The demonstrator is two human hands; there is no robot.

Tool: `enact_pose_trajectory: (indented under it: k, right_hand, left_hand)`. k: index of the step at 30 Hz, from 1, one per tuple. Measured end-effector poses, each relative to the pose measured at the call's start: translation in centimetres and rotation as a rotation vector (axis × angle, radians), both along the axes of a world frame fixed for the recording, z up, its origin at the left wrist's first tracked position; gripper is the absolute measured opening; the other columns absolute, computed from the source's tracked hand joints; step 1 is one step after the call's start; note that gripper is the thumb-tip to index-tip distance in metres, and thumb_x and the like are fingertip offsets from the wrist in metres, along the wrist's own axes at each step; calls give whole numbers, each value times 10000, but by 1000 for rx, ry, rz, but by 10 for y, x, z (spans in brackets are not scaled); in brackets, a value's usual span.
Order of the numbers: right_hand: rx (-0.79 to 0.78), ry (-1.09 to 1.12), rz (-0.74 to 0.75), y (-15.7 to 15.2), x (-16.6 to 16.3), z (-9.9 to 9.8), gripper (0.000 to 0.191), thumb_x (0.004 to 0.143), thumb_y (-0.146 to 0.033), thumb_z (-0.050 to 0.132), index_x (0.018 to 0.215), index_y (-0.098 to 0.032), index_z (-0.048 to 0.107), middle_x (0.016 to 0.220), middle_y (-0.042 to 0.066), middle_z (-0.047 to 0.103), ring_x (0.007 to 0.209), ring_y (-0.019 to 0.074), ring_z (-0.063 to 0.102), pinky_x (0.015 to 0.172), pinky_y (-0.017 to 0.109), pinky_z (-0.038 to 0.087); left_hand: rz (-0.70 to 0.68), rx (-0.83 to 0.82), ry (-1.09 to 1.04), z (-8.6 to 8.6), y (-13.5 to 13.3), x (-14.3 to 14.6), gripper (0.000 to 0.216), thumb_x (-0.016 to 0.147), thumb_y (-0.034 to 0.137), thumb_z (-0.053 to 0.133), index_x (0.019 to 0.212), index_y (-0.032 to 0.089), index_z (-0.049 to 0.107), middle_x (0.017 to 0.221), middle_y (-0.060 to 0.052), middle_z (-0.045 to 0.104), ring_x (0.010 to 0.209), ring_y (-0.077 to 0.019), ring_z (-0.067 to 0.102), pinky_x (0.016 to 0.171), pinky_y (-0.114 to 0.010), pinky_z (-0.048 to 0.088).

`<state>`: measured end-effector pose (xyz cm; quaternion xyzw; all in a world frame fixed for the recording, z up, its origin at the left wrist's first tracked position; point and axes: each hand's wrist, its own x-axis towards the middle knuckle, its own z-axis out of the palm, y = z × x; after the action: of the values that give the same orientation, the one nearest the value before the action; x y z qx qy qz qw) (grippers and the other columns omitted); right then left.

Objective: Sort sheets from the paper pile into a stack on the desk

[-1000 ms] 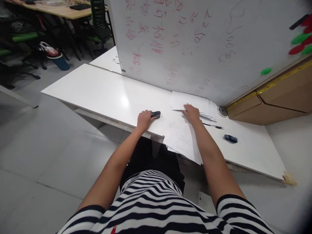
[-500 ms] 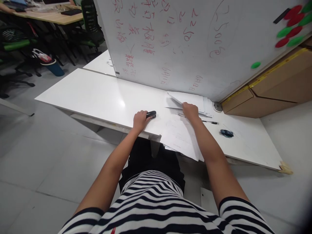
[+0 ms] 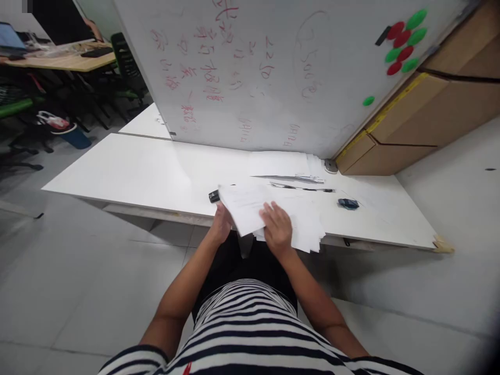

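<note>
My left hand (image 3: 221, 225) is closed on the left edge of several white printed sheets (image 3: 244, 205), tilted up over the table's front edge. Flat against the right part of these sheets lies my right hand (image 3: 278, 227), its fingers stretched and slightly apart. A black stapler (image 3: 213, 196) shows just beyond my left fingers, largely hidden behind the paper. More loose sheets (image 3: 307, 229) lie under and right of my right hand, overhanging the front edge. Farther back, a stack of paper (image 3: 277, 162) rests against the whiteboard, with a dark pen (image 3: 326, 190) in front of it.
The white table (image 3: 128, 172) runs left and right. A whiteboard (image 3: 234, 78) with red writing and magnets stands along its back. Cardboard boxes (image 3: 410, 114) are at the right, near a small dark blue item (image 3: 347, 203). A blue bin (image 3: 76, 136) stands on the floor at left.
My left hand has let go of the stapler and taken the sheets' edge. My right hand has come from the back stack towards my body and left, bringing sheets along.
</note>
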<state>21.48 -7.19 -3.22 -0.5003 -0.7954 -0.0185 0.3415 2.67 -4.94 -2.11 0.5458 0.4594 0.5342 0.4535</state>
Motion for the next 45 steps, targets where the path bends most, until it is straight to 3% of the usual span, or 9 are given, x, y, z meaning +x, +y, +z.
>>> enact_pose_trajectory:
  k: [6, 12, 14, 17, 21, 28, 34, 39, 45]
  right_hand:
    - [-44, -20, 82, -45, -1, -24, 398, 900, -331, 547, 1299, -338, 547, 1397, 52, 527, 1388, 281, 344, 1134, 586, 197]
    - [-49, 444, -438, -47, 47, 3, 990, 805, -571, 581, 1524, -232, -9, 1577, 166, 131, 1443, 319, 187, 1083, 566, 313]
    - [-93, 663, -431, -39, 64, 13, 1009, 816, -585, 549, 1516, -220, -78, 1548, 180, 224, 1410, 295, 288, 1045, 512, 386]
    - [-226, 895, -331, -27, 80, 18, 808, 813, -556, 575, 1474, -194, 283, 1285, 160, 592, 1180, 280, 565, 939, 449, 483]
    - [-348, 956, -380, -25, 80, 11, 482, 768, -506, 646, 1082, -141, 671, 1017, 116, 721, 978, 279, 655, 880, 426, 508]
    - [-225, 863, -424, -29, 67, 20, 351, 815, -477, 592, 1013, -209, 703, 1018, 62, 717, 972, 244, 648, 877, 379, 514]
    - [-371, 894, -366, -25, 60, 11, 368, 820, -473, 589, 988, -167, 705, 978, 84, 723, 946, 252, 656, 873, 396, 517]
    - [-376, 815, -321, -25, 68, 12, 409, 840, -511, 567, 1102, -218, 681, 1148, 76, 680, 1077, 246, 614, 939, 384, 484]
    - [-496, 858, -320, -23, 69, 0, 432, 830, -534, 571, 1031, -171, 693, 1058, 83, 708, 1007, 248, 636, 903, 377, 493]
  left_hand:
    - [-200, -243, -163, 33, -30, 10, 435, 796, 477, 631, 1155, 233, 603, 1069, -55, 696, 1002, -244, 644, 883, -393, 506]
    - [-239, -201, -159, 40, -8, 16, 338, 798, 458, 640, 1038, 221, 647, 966, -34, 708, 918, -227, 665, 808, -374, 536]
    - [-278, -148, -139, 36, 5, 27, 356, 793, 471, 646, 1034, 209, 657, 972, -43, 708, 928, -233, 662, 820, -377, 532]
    - [-298, -124, -6, 24, 21, 45, 402, 757, 490, 678, 1033, 197, 679, 1041, -65, 706, 1001, -269, 642, 852, -393, 522]
    - [-309, -154, 147, 13, 26, 55, 426, 750, 499, 677, 1053, 199, 685, 1079, -77, 702, 1011, -285, 640, 854, -412, 524]
    - [-287, -6, 227, 8, 19, 51, 317, 798, 471, 635, 1008, 241, 697, 1014, -22, 711, 965, -244, 646, 875, -397, 519]
    - [-139, -97, 131, -14, 20, 57, 338, 805, 482, 623, 995, 212, 695, 1027, -42, 715, 1033, -264, 630, 910, -422, 507]
    - [-116, -54, 134, -13, 17, 57, 321, 803, 477, 629, 1003, 233, 692, 1038, -28, 711, 1029, -265, 630, 899, -414, 514]
    - [6, -107, 82, -13, 18, 56, 366, 792, 466, 647, 1049, 206, 665, 1058, -55, 706, 1020, -238, 635, 903, -386, 500]
